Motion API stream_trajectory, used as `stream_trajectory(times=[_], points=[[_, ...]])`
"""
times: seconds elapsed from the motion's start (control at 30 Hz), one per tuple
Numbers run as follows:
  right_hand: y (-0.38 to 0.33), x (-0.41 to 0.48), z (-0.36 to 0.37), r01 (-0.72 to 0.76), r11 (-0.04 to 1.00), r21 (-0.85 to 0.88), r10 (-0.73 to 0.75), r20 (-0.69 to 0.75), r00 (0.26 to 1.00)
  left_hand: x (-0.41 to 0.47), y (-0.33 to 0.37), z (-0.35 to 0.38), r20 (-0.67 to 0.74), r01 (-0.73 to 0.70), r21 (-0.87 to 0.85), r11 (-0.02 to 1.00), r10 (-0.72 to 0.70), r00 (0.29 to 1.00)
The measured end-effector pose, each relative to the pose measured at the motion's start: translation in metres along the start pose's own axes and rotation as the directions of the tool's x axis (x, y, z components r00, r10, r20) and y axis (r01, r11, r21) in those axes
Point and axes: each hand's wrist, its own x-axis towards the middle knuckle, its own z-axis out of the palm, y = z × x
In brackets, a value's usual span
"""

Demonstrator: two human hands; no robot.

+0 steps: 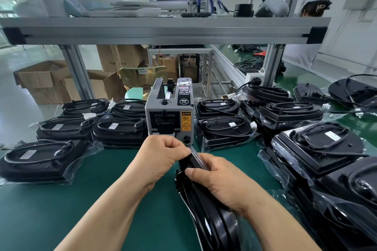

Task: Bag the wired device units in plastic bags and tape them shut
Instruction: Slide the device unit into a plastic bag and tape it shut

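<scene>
A black wired device unit (206, 208) in a clear plastic bag stands on edge on the green mat, between my arms. My right hand (218, 179) grips its top edge, thumb across the black rim. My left hand (161, 155) pinches a strip of clear tape (193, 152) at the bag's top end, just in front of the grey tape dispenser (170, 112). Fingertips of both hands nearly meet at the tape.
Several bagged black units (120, 130) lie left and right of the dispenser, and more are stacked at the right (318, 149). An aluminium shelf beam (163, 30) crosses overhead. Cardboard boxes (44, 81) stand on the floor beyond. A person sits at the far right (312, 8).
</scene>
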Motion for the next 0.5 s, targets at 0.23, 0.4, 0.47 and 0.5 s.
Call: stream_trajectory(times=[0.23, 0.4, 0.47, 0.5], points=[[0.0, 0.001, 0.0, 0.015, 0.998, -0.063, -0.016, -0.008, 1.0, -0.003, -0.012, 0.002, -0.079, -0.116, 0.157, 0.981, 0.129, 0.988], [-0.003, -0.001, -0.002, 0.015, 0.992, -0.128, -0.016, -0.005, 1.0, -0.005, -0.016, 0.014, -0.06, 0.076, -0.16, 0.984, -0.086, 0.994], [-0.004, -0.002, -0.001, 0.012, 0.99, -0.143, -0.014, -0.011, 1.0, -0.004, -0.015, 0.017, -0.047, 0.142, -0.255, 0.956, -0.159, 0.986], [-0.005, -0.002, 0.0, 0.011, 0.989, -0.144, -0.013, -0.013, 1.0, -0.004, -0.014, 0.018, -0.044, 0.164, -0.286, 0.944, -0.184, 0.982]])
